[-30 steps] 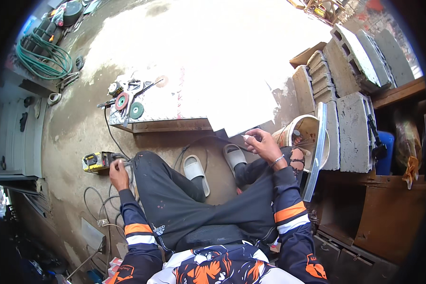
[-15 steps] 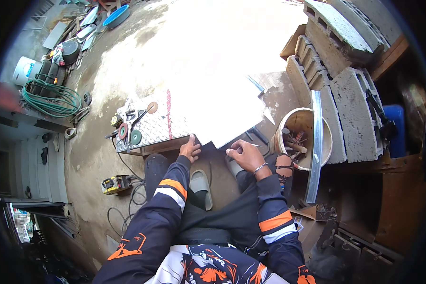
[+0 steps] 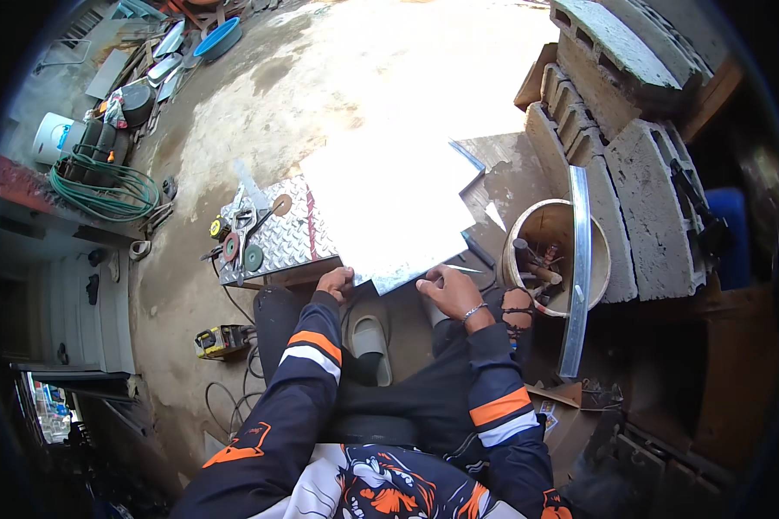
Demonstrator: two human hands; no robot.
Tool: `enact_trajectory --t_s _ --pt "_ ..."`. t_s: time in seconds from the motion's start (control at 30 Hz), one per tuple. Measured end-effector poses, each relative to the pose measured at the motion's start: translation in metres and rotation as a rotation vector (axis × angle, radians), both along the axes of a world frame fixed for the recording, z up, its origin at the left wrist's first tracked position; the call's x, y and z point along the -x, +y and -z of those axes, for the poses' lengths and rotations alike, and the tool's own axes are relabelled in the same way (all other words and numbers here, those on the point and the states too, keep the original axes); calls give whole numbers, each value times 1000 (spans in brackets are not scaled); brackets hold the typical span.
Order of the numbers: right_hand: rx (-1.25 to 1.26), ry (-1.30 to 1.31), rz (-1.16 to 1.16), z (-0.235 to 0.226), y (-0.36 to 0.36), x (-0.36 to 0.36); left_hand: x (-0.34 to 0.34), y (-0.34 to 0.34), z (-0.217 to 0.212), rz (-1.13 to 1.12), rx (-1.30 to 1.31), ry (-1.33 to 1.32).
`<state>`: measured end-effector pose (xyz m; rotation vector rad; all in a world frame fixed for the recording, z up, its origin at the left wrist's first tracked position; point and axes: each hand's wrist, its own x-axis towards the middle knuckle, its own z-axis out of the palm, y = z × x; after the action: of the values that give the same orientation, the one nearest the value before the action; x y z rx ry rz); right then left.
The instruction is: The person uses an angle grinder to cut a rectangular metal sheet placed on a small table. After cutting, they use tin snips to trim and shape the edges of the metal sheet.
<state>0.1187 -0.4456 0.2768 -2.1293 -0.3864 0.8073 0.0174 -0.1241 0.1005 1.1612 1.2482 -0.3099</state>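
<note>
A seated person grips the near edge of a bright metal sheet [image 3: 389, 212], left hand [image 3: 335, 282] and right hand [image 3: 446, 290] closed on it. The sheet lies over the right end of a checker-plate worktop [image 3: 273, 242], grinding discs [image 3: 241, 251] at its left edge, a bucket [image 3: 556, 255] nearby.

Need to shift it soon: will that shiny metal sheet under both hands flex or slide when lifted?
The metal sheet looks thin and broad, so it probably bows if lifted from one edge. Its glossy face may slip under the left hand and right hand. Its thin edges and corners look sharp.
</note>
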Motion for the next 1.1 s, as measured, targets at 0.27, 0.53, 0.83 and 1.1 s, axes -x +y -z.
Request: enact_trajectory --t_s 0.27,0.53,0.83,1.1 --pt "57 8 -68 13 20 0 57 82 -9 260 -1054 610" --pt "65 -10 15 16 47 -13 25 -20 -103 408 -1049 -264" --pt "66 -33 29 20 37 -13 40 -186 -24 -487 496 -241" --pt "76 -107 -38 30 29 -14 -8 -160 -5 -1227 369 -439"
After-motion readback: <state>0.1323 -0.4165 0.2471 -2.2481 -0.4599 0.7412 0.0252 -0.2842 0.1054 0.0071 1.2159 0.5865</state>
